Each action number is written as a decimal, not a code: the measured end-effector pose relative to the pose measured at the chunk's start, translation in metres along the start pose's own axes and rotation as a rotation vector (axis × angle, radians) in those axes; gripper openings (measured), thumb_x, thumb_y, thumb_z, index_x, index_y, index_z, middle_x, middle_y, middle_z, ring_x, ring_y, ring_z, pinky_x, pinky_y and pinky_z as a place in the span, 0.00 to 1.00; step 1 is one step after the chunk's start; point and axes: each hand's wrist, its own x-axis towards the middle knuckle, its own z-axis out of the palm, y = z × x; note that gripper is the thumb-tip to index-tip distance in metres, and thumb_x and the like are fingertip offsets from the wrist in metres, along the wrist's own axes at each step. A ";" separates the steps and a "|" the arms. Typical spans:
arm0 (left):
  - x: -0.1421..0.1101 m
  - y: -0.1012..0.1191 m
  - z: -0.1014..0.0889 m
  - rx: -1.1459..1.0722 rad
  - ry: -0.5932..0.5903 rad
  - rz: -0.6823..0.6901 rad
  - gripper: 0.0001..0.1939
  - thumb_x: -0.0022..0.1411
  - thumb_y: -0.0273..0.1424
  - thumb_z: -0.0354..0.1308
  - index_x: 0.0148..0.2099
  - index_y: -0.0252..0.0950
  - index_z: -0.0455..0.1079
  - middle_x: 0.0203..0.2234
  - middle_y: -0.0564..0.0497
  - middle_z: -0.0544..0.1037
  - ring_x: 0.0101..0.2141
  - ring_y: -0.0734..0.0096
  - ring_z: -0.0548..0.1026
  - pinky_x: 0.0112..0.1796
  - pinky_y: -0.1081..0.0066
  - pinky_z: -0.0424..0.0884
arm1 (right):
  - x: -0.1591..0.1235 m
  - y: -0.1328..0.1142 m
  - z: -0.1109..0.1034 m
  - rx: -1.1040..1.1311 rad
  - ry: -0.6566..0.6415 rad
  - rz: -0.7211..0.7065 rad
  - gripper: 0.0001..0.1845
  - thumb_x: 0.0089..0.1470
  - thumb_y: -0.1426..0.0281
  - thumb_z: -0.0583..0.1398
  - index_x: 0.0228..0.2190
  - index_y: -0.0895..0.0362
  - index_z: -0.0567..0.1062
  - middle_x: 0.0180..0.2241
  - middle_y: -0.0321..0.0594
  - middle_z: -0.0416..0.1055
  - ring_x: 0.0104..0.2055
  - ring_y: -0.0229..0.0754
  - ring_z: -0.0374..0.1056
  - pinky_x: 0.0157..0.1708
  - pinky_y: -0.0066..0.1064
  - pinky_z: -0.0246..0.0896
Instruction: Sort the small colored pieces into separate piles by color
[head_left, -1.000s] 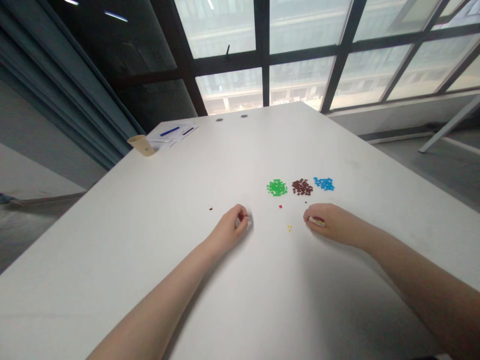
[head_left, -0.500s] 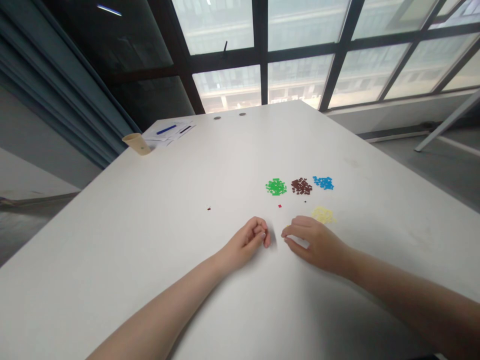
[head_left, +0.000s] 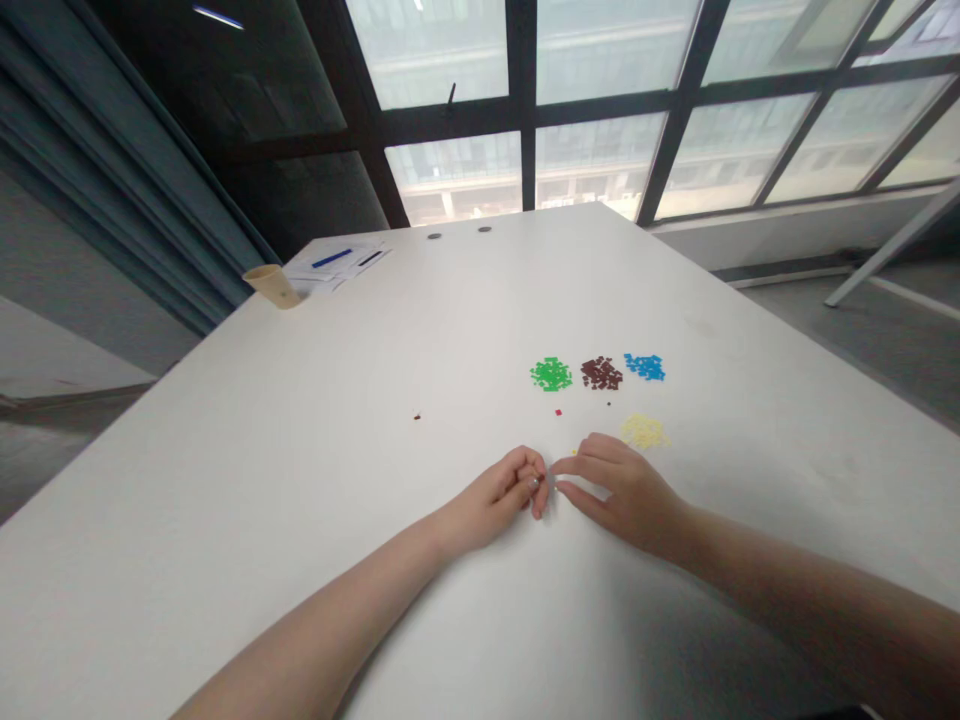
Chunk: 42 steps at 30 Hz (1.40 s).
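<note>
My left hand point(head_left: 510, 492) rests on the white table point(head_left: 300, 430) with its fingers curled and the thumb pressed to them. Whatever it pinches is too small to make out. Just to its right, my right hand point(head_left: 626, 490) has thumb and index finger apart, their tips close to the left fingertips. Nothing shows between them. Beyond the right hand lies a pile of tiny yellow pieces point(head_left: 643, 432), and one loose yellow piece point(head_left: 574, 452) sits by its index finger. A small red square point(head_left: 559, 412) and a dark speck point(head_left: 609, 404) lie farther off.
Green pieces point(head_left: 551, 374), brown pieces point(head_left: 602, 373) and blue pieces point(head_left: 645, 367) form three piles in a row. A tiny dark-red bit point(head_left: 417, 416) lies to the left. At the far left stand a tan cup point(head_left: 274, 288) and papers with a blue pen point(head_left: 331, 258).
My left hand has shifted slightly right and nearer to me. My right hand has moved left towards it, its thumb and index finger spreading. The loose yellow piece has come into sight.
</note>
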 end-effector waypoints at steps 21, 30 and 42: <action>0.003 -0.012 -0.013 0.036 0.279 0.068 0.09 0.62 0.33 0.44 0.44 0.36 0.57 0.24 0.55 0.65 0.25 0.77 0.62 0.31 0.72 0.59 | 0.045 0.069 -0.038 -0.273 0.086 0.273 0.08 0.52 0.70 0.55 0.29 0.56 0.74 0.26 0.39 0.66 0.31 0.39 0.61 0.34 0.30 0.53; 0.003 -0.013 -0.015 0.050 0.252 0.074 0.10 0.62 0.34 0.44 0.43 0.35 0.57 0.23 0.54 0.66 0.26 0.76 0.62 0.31 0.71 0.60 | 0.086 0.148 -0.029 -0.463 -0.174 0.738 0.10 0.44 0.65 0.57 0.29 0.51 0.77 0.32 0.39 0.70 0.34 0.42 0.63 0.32 0.31 0.52; 0.003 -0.016 -0.017 0.070 0.257 0.090 0.10 0.62 0.34 0.43 0.43 0.35 0.57 0.23 0.54 0.66 0.25 0.76 0.63 0.31 0.72 0.61 | 0.092 0.149 -0.031 -0.426 -0.257 0.846 0.12 0.42 0.70 0.55 0.30 0.50 0.77 0.29 0.36 0.70 0.30 0.40 0.64 0.30 0.30 0.53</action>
